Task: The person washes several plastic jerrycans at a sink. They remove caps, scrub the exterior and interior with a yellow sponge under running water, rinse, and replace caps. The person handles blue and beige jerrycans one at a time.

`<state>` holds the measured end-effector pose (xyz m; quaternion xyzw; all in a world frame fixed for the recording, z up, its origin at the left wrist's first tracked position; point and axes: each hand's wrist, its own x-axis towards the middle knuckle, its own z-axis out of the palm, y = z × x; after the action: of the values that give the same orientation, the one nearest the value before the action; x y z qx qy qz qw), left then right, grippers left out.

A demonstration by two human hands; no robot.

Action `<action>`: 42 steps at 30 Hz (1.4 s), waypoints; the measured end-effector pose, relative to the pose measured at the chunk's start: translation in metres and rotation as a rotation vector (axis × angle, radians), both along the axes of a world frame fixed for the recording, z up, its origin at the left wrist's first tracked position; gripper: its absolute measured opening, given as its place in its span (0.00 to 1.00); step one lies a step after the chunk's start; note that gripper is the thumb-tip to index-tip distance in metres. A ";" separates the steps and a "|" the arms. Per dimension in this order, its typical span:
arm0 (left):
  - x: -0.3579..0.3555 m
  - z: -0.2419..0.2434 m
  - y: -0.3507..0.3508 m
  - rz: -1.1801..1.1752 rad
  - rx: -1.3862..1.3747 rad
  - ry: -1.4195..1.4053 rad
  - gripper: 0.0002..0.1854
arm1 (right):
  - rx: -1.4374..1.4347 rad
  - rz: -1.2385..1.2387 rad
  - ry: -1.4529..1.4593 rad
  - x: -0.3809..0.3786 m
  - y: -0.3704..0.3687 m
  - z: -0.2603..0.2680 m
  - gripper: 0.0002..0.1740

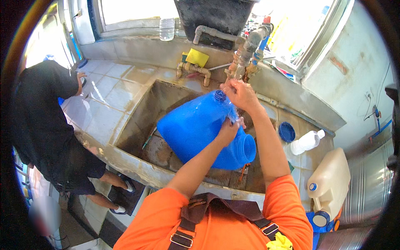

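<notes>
A large blue plastic jug (193, 125) lies tilted over a stained sink basin (131, 137). Its wide threaded mouth (248, 148) is uncapped and faces right. My left hand (230, 129) grips the jug's handle. A smaller dark blue threaded neck or cap (220, 95) sits on the jug's upper end. My right hand (239, 95) is beside this part, just below the tap (240, 72), with its fingers curled; whether anything is inside them is hidden. Water splashes over the jug near the handle.
A yellow sponge (197, 57) rests on the pipework behind the sink. At right are a blue lid (286, 131), a white bottle (307, 142) and a beige jug (329, 179). A clear bottle (167, 29) stands on the sill. Another person (47, 125) stands at left.
</notes>
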<state>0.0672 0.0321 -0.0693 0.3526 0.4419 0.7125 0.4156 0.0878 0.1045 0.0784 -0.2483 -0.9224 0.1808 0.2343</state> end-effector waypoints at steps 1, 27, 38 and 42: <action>0.001 -0.002 0.001 -0.002 0.016 0.006 0.12 | 0.036 0.118 -0.018 0.001 0.002 -0.003 0.25; 0.018 0.020 -0.024 -0.088 -0.142 0.166 0.33 | 0.107 -0.174 -0.276 0.016 -0.012 -0.002 0.32; 0.029 -0.032 0.002 0.133 -0.017 0.424 0.22 | 0.121 0.087 -0.281 0.009 -0.012 -0.013 0.28; 0.033 -0.051 0.007 0.041 0.071 0.682 0.30 | 0.142 -0.288 -0.167 0.010 -0.037 -0.029 0.23</action>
<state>0.1004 0.0392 -0.1205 0.5757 0.5374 0.5767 0.2172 0.0980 0.0673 0.0490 -0.3748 -0.9040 0.0584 0.1973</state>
